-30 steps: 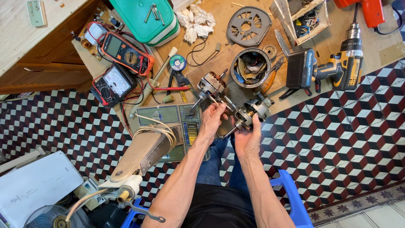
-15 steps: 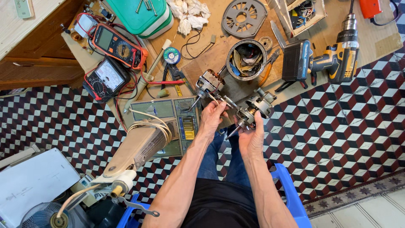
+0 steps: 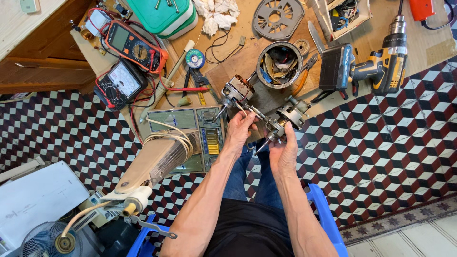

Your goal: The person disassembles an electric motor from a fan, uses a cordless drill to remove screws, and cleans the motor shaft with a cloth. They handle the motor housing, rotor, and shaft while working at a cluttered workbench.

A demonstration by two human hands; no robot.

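Note:
My left hand (image 3: 239, 129) and my right hand (image 3: 284, 151) are raised together over my knees, both around a small metal motor part with a shaft (image 3: 274, 127). My right hand grips it from below and my left hand's fingers pinch its upper end near a thin rod. A second motor with copper windings (image 3: 236, 90) lies just beyond my left hand on the low wooden board (image 3: 238, 57). Another grey motor piece (image 3: 295, 113) sits right behind my right hand's fingers.
On the board lie two multimeters (image 3: 127, 47), a green lidded box (image 3: 166, 16), a metal can of scraps (image 3: 279, 64), a round vented cover (image 3: 277, 18) and a yellow cordless drill (image 3: 381, 66). A beige fan body (image 3: 157, 157) and fan motor (image 3: 62, 240) lie left on patterned tiles.
Both hands stay on the motor part, with only small finger shifts. The view has drifted slightly, moving the board's objects up and left in frame.

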